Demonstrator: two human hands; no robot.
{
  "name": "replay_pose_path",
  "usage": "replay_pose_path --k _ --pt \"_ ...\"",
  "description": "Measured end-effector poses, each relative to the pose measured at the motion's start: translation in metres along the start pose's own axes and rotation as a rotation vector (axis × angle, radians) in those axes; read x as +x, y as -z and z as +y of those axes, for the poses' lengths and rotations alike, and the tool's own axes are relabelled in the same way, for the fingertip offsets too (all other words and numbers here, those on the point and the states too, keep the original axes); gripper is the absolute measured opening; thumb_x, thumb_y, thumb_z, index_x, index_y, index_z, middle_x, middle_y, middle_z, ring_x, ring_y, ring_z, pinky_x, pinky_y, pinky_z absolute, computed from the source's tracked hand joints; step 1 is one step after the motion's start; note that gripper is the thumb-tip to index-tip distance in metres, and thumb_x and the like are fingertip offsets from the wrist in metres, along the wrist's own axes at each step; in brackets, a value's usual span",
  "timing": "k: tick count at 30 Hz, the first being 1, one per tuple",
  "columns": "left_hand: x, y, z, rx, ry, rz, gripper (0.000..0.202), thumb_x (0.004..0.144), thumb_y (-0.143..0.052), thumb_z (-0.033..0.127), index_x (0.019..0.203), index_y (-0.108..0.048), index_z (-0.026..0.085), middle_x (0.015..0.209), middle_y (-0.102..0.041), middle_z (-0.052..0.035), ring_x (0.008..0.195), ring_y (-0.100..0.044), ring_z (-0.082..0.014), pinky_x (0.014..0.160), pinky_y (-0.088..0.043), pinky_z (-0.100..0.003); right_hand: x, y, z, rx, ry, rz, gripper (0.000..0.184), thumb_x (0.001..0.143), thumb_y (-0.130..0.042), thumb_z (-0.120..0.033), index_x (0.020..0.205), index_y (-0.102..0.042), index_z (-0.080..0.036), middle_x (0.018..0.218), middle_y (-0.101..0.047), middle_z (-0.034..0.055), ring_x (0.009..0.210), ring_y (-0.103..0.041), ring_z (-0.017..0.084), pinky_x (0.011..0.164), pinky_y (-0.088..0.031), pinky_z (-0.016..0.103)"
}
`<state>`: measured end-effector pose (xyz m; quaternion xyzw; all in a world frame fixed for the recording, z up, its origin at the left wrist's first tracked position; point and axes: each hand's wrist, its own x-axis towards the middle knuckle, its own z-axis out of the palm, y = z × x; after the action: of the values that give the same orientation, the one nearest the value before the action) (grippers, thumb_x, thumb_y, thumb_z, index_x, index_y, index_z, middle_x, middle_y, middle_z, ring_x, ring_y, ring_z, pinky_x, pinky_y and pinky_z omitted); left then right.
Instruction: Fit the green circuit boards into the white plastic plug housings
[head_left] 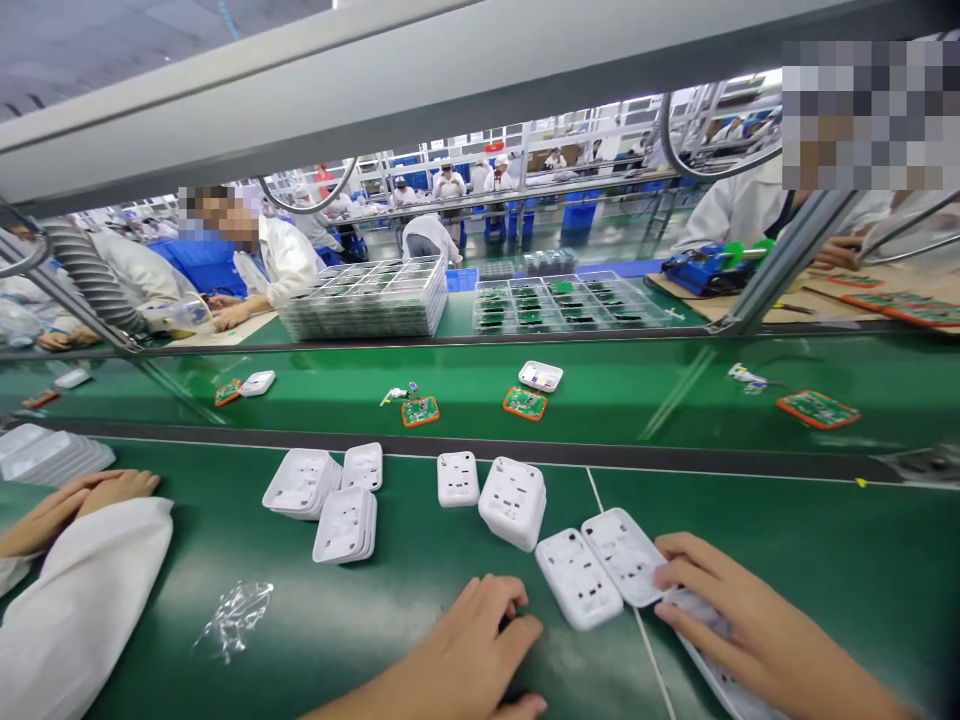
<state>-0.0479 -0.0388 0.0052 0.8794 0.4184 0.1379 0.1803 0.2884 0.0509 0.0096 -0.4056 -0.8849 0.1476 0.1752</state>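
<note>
My left hand rests on the green tabletop with bent fingers apart and nothing in them. At the right, my right hand is closed over white plastic covers, largely hidden under the palm. Its fingertips meet the edge of another white cover. Beside that one, nearer my left hand, lies a white cover with small slots and holes. Farther off stand a stack of white covers and a single white cover.
More white cover stacks lie left, near clear plastic scraps. A co-worker's sleeve and hands are at far left. Beyond, a green conveyor belt carries orange-edged circuit boards. Clear trays of boards stand behind it.
</note>
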Motion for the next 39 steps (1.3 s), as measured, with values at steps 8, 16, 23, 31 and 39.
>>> replay_pose_path --k 8,16,23,31,39 --pt "-0.008 -0.011 -0.005 0.197 -0.152 0.106 0.058 0.083 -0.075 0.036 0.134 -0.051 0.022 0.132 -0.047 -0.015 0.114 -0.046 -0.0312 0.101 -0.044 -0.044 0.007 -0.012 -0.059 0.046 0.209 -0.109 0.009 0.089 -0.062 -0.031 0.095 -0.069 -0.028 0.116 -0.067 0.0086 0.096 -0.069 0.022 0.079 -0.061 0.03" --pt "-0.006 0.004 0.002 0.086 -0.074 0.124 0.078 0.071 -0.075 0.065 0.13 -0.056 0.019 0.147 -0.035 -0.0235 0.13 -0.036 -0.0452 0.102 -0.04 -0.061 0.009 -0.019 -0.05 -0.02 0.21 -0.086 0.024 0.093 -0.06 -0.037 0.113 -0.066 -0.025 0.125 -0.065 0.0116 0.11 -0.067 0.026 0.091 -0.058 0.037" --pt "0.001 0.003 0.0 -0.131 -0.002 0.198 0.066 0.076 -0.076 0.032 0.131 -0.045 0.017 0.13 -0.053 -0.018 0.123 -0.047 -0.0359 0.1 -0.043 -0.055 0.005 -0.016 -0.039 0.019 0.073 -0.069 0.03 0.096 -0.055 -0.038 0.117 -0.064 -0.018 0.129 -0.06 0.0165 0.115 -0.062 0.028 0.097 -0.054 0.045" --pt "0.001 0.007 -0.008 -0.432 -0.087 0.497 0.084 0.07 -0.085 0.034 0.139 -0.04 0.021 0.129 -0.054 -0.0152 0.12 -0.051 -0.0324 0.102 -0.045 -0.054 0.006 -0.013 -0.049 0.111 0.246 -0.15 0.027 0.097 -0.055 -0.036 0.117 -0.064 -0.019 0.126 -0.063 0.0147 0.112 -0.062 0.026 0.094 -0.051 0.044" --pt "-0.004 0.0 -0.014 -0.68 -0.232 0.578 0.076 0.087 -0.065 0.059 0.147 -0.037 0.02 0.133 -0.055 -0.0184 0.119 -0.057 -0.0329 0.098 -0.048 -0.051 0.01 -0.006 -0.057 0.163 0.278 -0.308 0.056 0.092 -0.062 -0.049 0.138 -0.052 -0.019 0.141 -0.056 0.0153 0.12 -0.056 0.027 0.1 -0.044 0.045"
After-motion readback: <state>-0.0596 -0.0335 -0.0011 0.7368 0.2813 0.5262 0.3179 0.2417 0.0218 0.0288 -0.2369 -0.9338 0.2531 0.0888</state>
